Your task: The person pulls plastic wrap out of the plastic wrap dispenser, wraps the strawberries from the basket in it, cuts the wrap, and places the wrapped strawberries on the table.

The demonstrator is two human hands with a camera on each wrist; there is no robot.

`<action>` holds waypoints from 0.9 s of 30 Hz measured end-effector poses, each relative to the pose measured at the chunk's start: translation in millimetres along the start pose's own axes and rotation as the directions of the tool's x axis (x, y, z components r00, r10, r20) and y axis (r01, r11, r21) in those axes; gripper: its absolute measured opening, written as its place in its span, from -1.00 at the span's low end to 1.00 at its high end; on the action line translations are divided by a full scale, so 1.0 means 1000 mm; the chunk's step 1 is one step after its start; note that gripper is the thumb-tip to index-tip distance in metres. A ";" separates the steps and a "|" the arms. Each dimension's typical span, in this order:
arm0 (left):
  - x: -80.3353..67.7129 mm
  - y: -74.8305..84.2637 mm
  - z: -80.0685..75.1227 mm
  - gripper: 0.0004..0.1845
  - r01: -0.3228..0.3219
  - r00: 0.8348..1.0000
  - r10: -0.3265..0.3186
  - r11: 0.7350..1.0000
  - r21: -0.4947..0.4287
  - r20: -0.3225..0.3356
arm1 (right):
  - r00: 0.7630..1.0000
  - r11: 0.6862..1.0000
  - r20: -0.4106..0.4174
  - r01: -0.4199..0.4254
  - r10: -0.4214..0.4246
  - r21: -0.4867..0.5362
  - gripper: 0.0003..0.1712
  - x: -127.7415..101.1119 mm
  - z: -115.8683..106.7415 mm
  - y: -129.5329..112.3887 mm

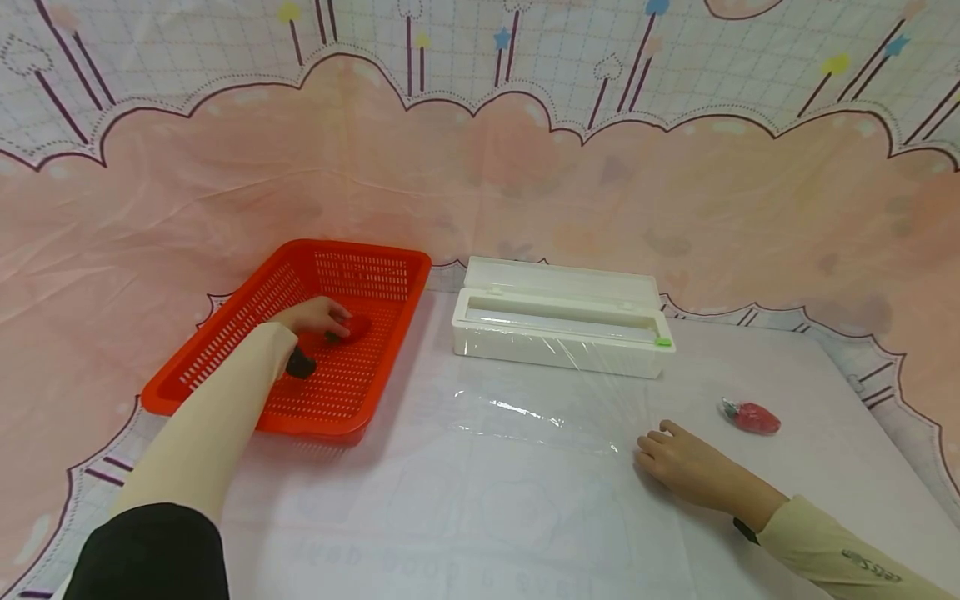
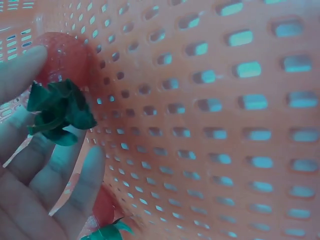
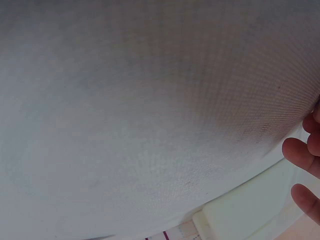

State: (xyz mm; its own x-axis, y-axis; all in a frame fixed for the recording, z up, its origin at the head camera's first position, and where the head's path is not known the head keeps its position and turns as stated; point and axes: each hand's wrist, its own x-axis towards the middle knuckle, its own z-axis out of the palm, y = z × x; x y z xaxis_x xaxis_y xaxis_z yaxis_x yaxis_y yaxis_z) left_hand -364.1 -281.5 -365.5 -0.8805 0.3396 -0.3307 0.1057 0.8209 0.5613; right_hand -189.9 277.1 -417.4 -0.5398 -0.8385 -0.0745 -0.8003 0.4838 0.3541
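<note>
Inside the red plastic basket (image 1: pixel 405 333), my left hand (image 1: pixel 313 317) holds a red strawberry with green leaves (image 2: pixel 67 62), its thumb on the fruit and its fingers spread behind it. A second strawberry (image 2: pixel 104 207) lies lower in the basket in the left wrist view. My right hand (image 1: pixel 690 467) rests on the white table, fingers loosely bent, at the right edge of a sheet of clear cling film (image 1: pixel 517 429). The film runs out from a white film dispenser (image 1: pixel 555 354) whose lid stands up. Right of that hand lies a strawberry wrapped in film (image 1: pixel 753 417).
A green slider (image 1: pixel 663 342) sits at the dispenser's right end. Behind the table hangs a pink and white printed cloth (image 1: pixel 525 183). The basket stands at the back left, its slotted walls rising round my left hand.
</note>
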 end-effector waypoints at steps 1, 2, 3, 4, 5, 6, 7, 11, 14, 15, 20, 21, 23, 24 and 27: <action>0.000 0.000 0.000 -0.52 -0.001 1.000 0.001 1.000 0.000 0.010 | 1.000 1.000 0.002 -0.001 0.001 0.003 -0.69 0.000 0.000 0.000; 0.000 0.001 0.000 -0.51 -0.004 1.000 0.004 1.000 0.000 0.020 | 1.000 1.000 0.005 -0.002 0.002 0.005 -0.69 0.000 0.000 0.000; 0.000 0.001 0.000 -0.52 -0.005 1.000 0.005 1.000 0.002 0.026 | 1.000 1.000 0.006 -0.002 0.002 0.004 -0.69 0.000 0.000 0.000; 0.000 0.002 0.001 -0.51 -0.004 1.000 0.004 1.000 0.001 0.031 | 1.000 1.000 0.007 -0.002 0.002 0.002 -0.69 0.000 0.000 0.000; 0.001 0.002 0.001 -0.51 -0.002 0.999 0.002 1.000 0.003 0.034 | 1.000 1.000 0.006 -0.002 0.002 0.001 -0.69 0.000 0.000 0.000; 0.001 0.002 0.001 -0.51 0.002 0.999 -0.002 1.000 0.006 0.034 | 1.000 1.000 0.003 -0.001 0.001 0.002 -0.69 0.000 0.000 0.000; 0.001 0.003 0.001 -0.50 0.003 0.999 -0.003 1.000 0.010 0.033 | 1.000 1.000 0.001 0.000 0.000 0.001 -0.69 0.000 0.000 0.000; 0.001 0.004 0.003 -0.49 0.011 1.000 -0.011 0.999 0.035 0.016 | 1.000 1.000 -0.010 0.002 -0.002 0.005 -0.68 0.000 0.000 0.001; 0.000 0.006 0.004 -0.49 0.017 1.000 -0.018 0.999 0.048 0.003 | 1.000 1.000 -0.015 0.002 -0.002 0.006 -0.68 0.000 0.001 0.001; -0.001 0.006 0.004 -0.49 0.019 1.000 -0.019 0.999 0.050 0.001 | 1.000 1.000 -0.017 0.002 -0.002 0.007 -0.68 -0.001 0.002 0.001; -0.002 0.007 0.004 -0.49 0.028 1.000 -0.028 0.999 0.032 0.005 | 0.999 1.000 -0.033 0.010 -0.010 -0.004 -0.69 -0.001 0.003 0.002; -0.002 0.007 0.004 -0.49 0.027 1.000 -0.027 0.999 0.027 0.006 | 0.999 1.000 -0.038 0.011 -0.011 -0.005 -0.69 -0.001 0.004 0.002; -0.003 0.008 0.004 -0.48 0.021 1.000 -0.021 1.000 0.023 0.009 | 0.999 1.000 -0.045 0.014 -0.014 -0.012 -0.70 -0.001 0.004 0.002; -0.003 0.008 0.004 -0.48 0.017 1.000 -0.017 1.000 0.021 0.008 | 0.999 1.000 -0.050 0.015 -0.016 -0.013 -0.71 -0.001 0.003 0.002; -0.003 0.008 0.004 -0.48 0.002 1.000 -0.002 1.000 0.023 0.005 | 0.998 1.000 -0.060 0.017 -0.018 -0.014 -0.72 -0.001 0.003 0.002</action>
State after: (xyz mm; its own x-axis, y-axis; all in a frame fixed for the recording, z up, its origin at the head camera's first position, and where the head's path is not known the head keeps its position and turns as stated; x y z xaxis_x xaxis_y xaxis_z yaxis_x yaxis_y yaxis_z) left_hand -358.5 -274.6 -362.8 -0.8784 0.3404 -0.3355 0.1151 0.8319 0.5429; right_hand -191.6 279.9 -419.0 -0.5084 -0.8608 -0.0246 -0.8058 0.4655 0.3661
